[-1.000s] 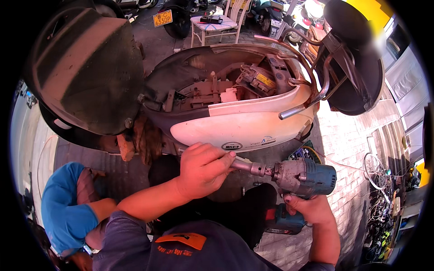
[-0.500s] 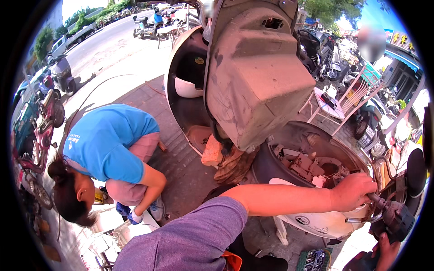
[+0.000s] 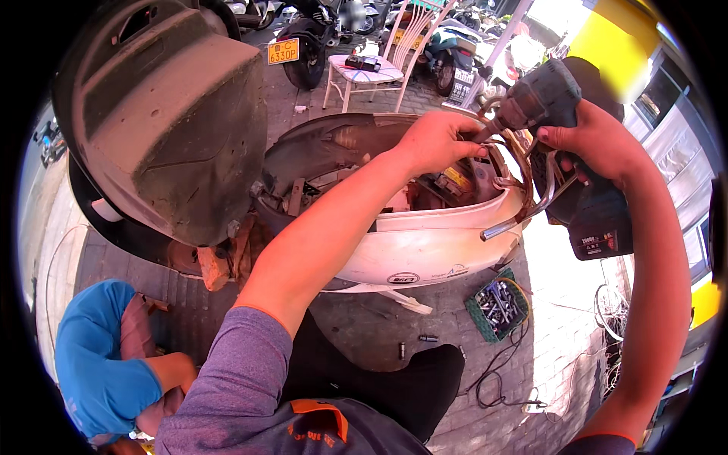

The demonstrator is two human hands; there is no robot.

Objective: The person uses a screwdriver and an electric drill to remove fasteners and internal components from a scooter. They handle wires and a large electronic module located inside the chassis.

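My right hand (image 3: 599,140) is wrapped round the grip of a dark cordless impact wrench (image 3: 542,95), its battery hanging below. The wrench's nose points left and down at the rear end of a white scooter body (image 3: 432,239). At that nose my left hand (image 3: 444,144) has its fingers curled round the socket (image 3: 489,133), whose tip they partly hide. A bent chrome tube (image 3: 523,216) sticks out from the scooter's rear just below the wrench. Inside the uncovered body sit dusty parts, partly behind my left forearm.
The scooter's seat bucket (image 3: 174,129) stands tipped up at left. On the paving lie a green tray (image 3: 497,307) of sockets, loose sockets (image 3: 428,338) and a black cable (image 3: 493,379). A person in a blue shirt (image 3: 106,349) crouches at lower left. Behind stands a white chair (image 3: 371,72).
My view has swung right, so the scooter and crouching person appear further left. The impact wrench and both hands are now at the scooter's rear, with the right hand and forearm fully in sight.
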